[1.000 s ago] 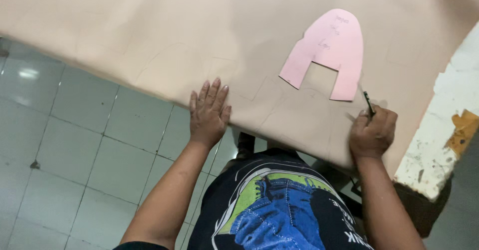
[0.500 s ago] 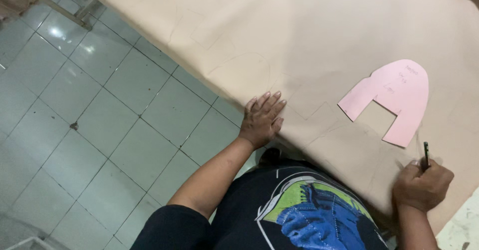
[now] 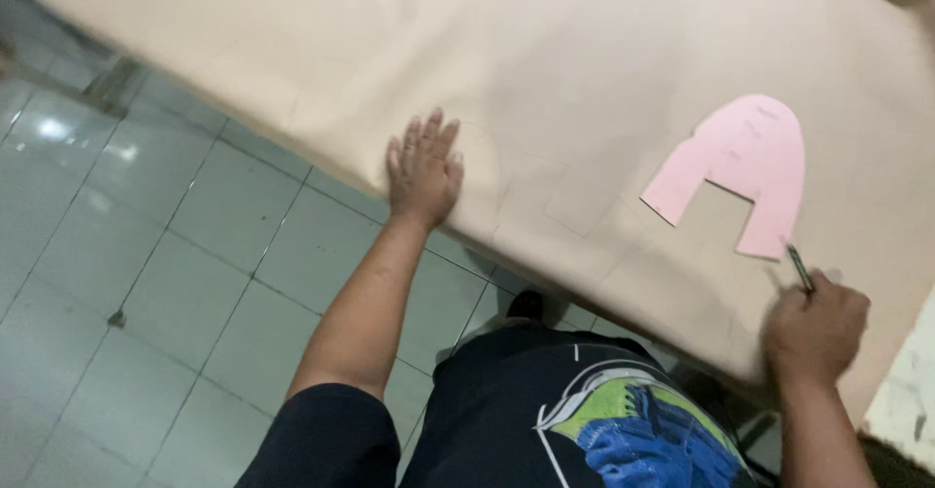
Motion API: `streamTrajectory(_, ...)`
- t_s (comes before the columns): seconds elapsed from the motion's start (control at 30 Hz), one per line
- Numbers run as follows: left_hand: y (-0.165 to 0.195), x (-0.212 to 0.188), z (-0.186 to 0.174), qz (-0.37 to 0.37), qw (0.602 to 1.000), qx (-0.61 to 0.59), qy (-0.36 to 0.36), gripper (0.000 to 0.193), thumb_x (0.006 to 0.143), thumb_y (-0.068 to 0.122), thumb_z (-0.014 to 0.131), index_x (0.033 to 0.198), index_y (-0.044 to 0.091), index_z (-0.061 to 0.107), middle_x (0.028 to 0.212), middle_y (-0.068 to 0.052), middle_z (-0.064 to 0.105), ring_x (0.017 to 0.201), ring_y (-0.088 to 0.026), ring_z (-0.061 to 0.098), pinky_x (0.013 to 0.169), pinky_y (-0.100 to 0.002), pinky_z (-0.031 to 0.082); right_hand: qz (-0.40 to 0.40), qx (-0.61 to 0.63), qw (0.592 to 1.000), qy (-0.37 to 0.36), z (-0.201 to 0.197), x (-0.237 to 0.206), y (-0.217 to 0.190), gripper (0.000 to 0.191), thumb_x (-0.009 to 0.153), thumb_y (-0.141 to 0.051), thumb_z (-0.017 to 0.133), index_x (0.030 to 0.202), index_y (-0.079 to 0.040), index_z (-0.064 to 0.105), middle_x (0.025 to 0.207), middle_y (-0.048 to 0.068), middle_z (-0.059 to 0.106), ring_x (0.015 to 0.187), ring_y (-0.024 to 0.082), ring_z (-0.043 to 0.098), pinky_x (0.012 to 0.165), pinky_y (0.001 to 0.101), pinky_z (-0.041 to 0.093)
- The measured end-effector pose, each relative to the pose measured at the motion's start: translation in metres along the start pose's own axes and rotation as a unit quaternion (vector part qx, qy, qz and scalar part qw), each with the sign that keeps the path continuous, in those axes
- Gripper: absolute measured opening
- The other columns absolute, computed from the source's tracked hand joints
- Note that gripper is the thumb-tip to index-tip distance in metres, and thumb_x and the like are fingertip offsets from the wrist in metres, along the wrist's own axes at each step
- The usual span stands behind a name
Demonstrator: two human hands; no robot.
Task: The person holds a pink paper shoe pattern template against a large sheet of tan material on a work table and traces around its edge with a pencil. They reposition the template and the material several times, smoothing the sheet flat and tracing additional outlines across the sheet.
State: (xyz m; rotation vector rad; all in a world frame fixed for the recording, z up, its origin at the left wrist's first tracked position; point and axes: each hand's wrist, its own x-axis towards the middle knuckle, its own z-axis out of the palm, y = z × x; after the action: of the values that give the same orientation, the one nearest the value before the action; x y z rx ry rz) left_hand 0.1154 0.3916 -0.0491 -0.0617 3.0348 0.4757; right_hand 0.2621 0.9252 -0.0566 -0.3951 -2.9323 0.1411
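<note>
A large beige sheet [image 3: 545, 69] covers the table in front of me. On it lies a pink arch-shaped template [image 3: 745, 162] with a notch cut from its lower side. My left hand [image 3: 424, 168] rests flat on the sheet near its front edge, fingers spread. My right hand [image 3: 816, 330] is closed around a thin dark pen [image 3: 799, 266], whose tip points up toward the lower right corner of the pink template. Faint traced outlines show on the sheet between my hands.
Grey floor tiles [image 3: 146, 254] lie to the left and below the table edge. A white chipped table edge [image 3: 906, 391] shows at the far right. My dark shirt with a printed picture [image 3: 623, 420] fills the bottom.
The view has swung, so the sheet and template sit differently in frame. My left hand stays flat on the sheet edge. My right hand keeps the pen below the template.
</note>
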Motion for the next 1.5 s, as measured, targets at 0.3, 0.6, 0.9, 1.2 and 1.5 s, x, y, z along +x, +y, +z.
streamTrajectory(0.3,0.027,0.004,0.001,0.004,0.999,0.034,0.033,0.06,0.102,0.037,0.038,0.16,0.021,0.036,0.171,-0.002,0.019,0.157,-0.031,0.013,0.125,-0.059,0.005,0.048,0.061,0.992,0.102,-0.002,-0.07,-0.044,0.042,0.1,-0.019,0.063,0.139,-0.004,0.059,0.129,0.02,0.056,0.119,0.039,0.058,0.104,0.0497,0.048)
streamTrajectory(0.6,0.02,0.009,0.012,0.019,0.999,0.019,0.036,0.062,0.1,0.036,0.044,0.159,0.017,0.038,0.17,-0.007,0.022,0.157,-0.033,0.012,0.124,-0.06,0.004,0.281,0.135,0.947,-0.072,-0.031,-0.01,-0.042,0.076,0.091,-0.049,0.07,0.155,-0.016,0.047,0.141,0.018,0.061,0.121,0.036,0.061,0.106,0.0442,0.043)
streamTrajectory(0.9,0.001,0.014,0.014,0.07,0.997,0.017,0.017,0.077,0.096,0.044,0.048,0.163,0.009,0.03,0.173,-0.015,0.011,0.157,-0.042,0.003,0.123,-0.061,-0.002,0.32,0.106,0.939,-0.071,-0.038,0.028,-0.076,0.068,0.09,-0.048,0.079,0.143,-0.008,0.064,0.136,0.018,0.06,0.122,0.034,0.063,0.105,0.0421,0.049)
streamTrajectory(1.2,-0.009,0.02,0.008,0.104,0.993,-0.062,-0.018,0.078,0.091,0.042,0.056,0.157,0.007,0.035,0.17,-0.017,0.012,0.155,-0.043,-0.001,0.12,-0.062,-0.007,0.359,0.294,0.886,-0.02,-0.04,0.096,-0.115,0.057,0.079,-0.018,0.086,0.126,0.003,0.06,0.113,0.014,0.066,0.099,0.023,0.066,0.086,0.0339,0.054)
streamTrajectory(1.5,0.064,0.055,-0.04,-0.074,0.684,-0.665,-0.29,0.071,0.107,0.05,0.039,0.149,-0.006,0.048,0.112,-0.017,0.071,0.088,-0.017,0.066,0.074,-0.028,0.057,0.054,0.535,0.843,0.034,-0.078,0.102,-0.177,0.011,0.098,0.007,0.069,0.101,-0.003,0.069,0.103,0.0,0.062,0.091,0.01,0.06,0.082,0.0252,0.053)
